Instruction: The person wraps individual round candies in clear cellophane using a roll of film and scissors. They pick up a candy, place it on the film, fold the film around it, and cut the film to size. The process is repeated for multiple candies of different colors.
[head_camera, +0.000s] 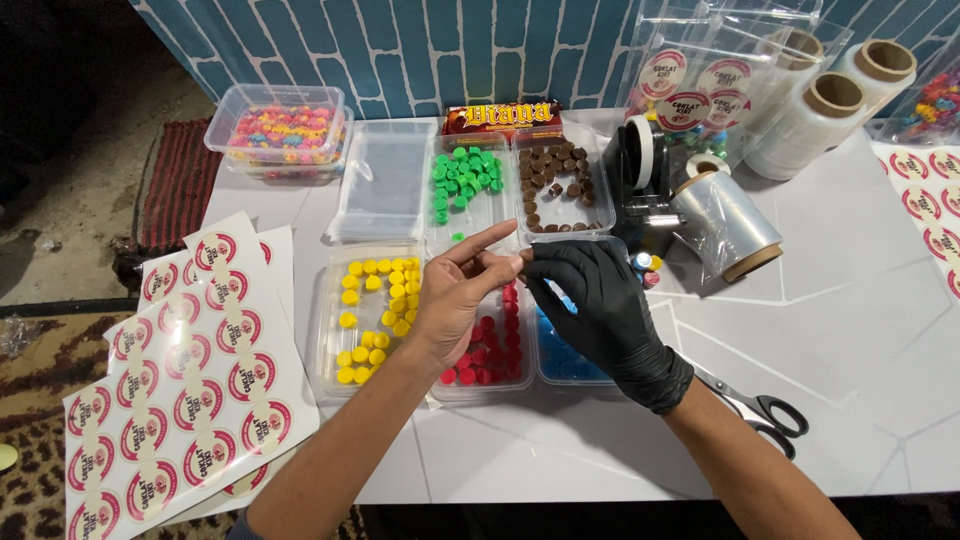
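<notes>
My bare left hand (455, 295) hovers over the clear tray of red candy pieces (487, 362), fingers loosely spread. My right hand (600, 300) wears a black glove; its fingertips meet the left fingertips above the trays. Whether something small or clear is pinched between them is too hard to see. Around them lie a tray of yellow pieces (372, 310), a tray of blue pieces (562, 358), a tray of green pieces (462, 178) and a tray of brown pieces (560, 180).
Sheets of round red stickers (185, 390) lie at the left, with more stickers (930, 195) at the right. A stack of clear bags (385, 180), a tub of mixed sweets (285, 130), a tape dispenser (640, 165), film rolls (725, 222) and scissors (765, 412) also rest on the white table (860, 330).
</notes>
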